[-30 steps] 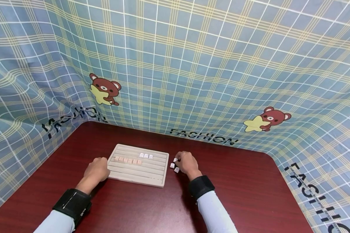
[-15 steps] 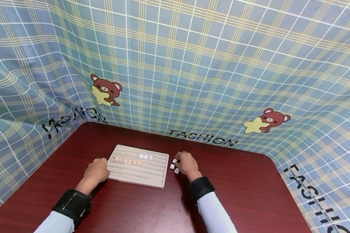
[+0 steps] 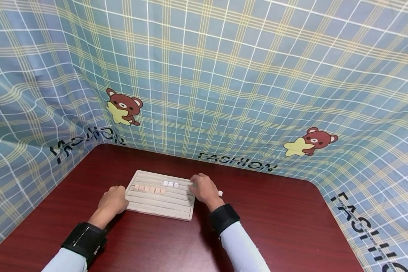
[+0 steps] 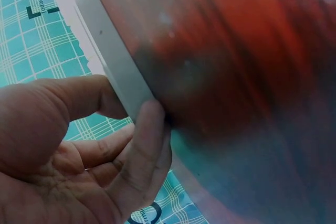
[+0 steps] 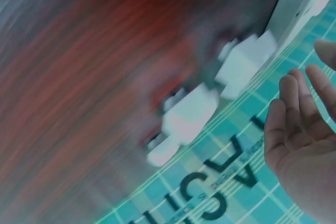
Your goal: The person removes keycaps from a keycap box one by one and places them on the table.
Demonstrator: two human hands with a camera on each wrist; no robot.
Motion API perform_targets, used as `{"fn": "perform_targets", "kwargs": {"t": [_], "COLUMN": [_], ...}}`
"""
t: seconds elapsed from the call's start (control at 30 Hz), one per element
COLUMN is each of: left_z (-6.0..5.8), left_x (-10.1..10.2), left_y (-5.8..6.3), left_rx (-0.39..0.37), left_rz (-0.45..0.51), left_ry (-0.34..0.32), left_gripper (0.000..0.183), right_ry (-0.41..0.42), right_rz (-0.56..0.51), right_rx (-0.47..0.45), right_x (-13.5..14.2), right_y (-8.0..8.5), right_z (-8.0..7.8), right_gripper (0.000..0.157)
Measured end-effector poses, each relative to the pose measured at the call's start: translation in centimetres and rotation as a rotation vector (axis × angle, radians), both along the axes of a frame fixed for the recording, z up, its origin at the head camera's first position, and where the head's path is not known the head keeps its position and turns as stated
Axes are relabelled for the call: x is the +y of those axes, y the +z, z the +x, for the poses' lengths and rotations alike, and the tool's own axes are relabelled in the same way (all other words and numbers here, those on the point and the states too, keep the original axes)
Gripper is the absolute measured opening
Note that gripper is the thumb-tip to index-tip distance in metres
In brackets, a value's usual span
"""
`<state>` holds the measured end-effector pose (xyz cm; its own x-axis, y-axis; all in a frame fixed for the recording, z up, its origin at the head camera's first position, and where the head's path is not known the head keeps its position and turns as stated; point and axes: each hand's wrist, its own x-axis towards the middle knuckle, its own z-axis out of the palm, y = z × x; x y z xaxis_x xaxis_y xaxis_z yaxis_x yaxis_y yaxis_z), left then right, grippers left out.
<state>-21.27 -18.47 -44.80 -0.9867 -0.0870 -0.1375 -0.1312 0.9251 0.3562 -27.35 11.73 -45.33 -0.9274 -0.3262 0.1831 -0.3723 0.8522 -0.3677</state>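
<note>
Left hand (image 3: 112,200): grips the near-left edge of the pale ridged board (image 3: 156,207), thumb on one face and fingers on the other (left wrist view shows the pinch clearly). Board lies between the two hands on the dark red table (image 3: 275,230).

Right hand (image 3: 205,190): over the board's right end, fingers bent. A greenish patch shows at the fingertips — cannot tell whether anything is held, nor how wide the thumb and fingers stand.

On the board, a row of peach keycaps (image 3: 149,189) runs rightward from beside the left hand; a shorter row of three white keycaps (image 3: 170,184) sits farther back, nearer the right hand. Loose white cap (image 3: 220,193) just right of the right hand. Right wrist view: several loose white caps (image 5: 191,114) on the table beside that hand — blurred, count uncertain.
</note>
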Motion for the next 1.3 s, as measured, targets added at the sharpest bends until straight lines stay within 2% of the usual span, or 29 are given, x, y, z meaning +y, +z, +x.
{"fn": "perform_targets", "kwargs": {"t": [0.07,0.27,0.43,0.8,0.97,1.3], "left_z": [0.1,0.3,0.2,0.3,0.4,0.3], "left_x": [0.1,0.1,0.1,-0.1,0.0,-0.1], "left_y": [0.1,0.1,0.0,-0.1,0.1,0.1], "left_rx": [0.0,0.011,0.015,0.039,0.026,0.018], "left_rz": [0.003,0.009,0.009,0.01,0.017,0.011], "left_ry": [0.002,0.003,0.003,-0.005,0.004,0.003], "left_gripper": [0.02,0.02,0.02,0.021,0.021,0.019], "right_ry": [0.011,0.063,0.082,0.068,0.048,0.025], "right_rz": [0.009,0.041,0.029,0.044,0.055,0.073], "right_rx": [-0.013,0.021,0.019,-0.006,-0.008,0.03], "right_x": [-0.7,-2.3,-3.1,-4.7,-5.2,-5.8], "right_y": [0.1,0.1,0.0,-0.3,-0.6,-1.5], "right_z": [0.2,0.5,0.5,-0.1,-0.2,-0.6], "right_gripper": [0.021,0.022,0.023,0.023,0.021,0.014]}}
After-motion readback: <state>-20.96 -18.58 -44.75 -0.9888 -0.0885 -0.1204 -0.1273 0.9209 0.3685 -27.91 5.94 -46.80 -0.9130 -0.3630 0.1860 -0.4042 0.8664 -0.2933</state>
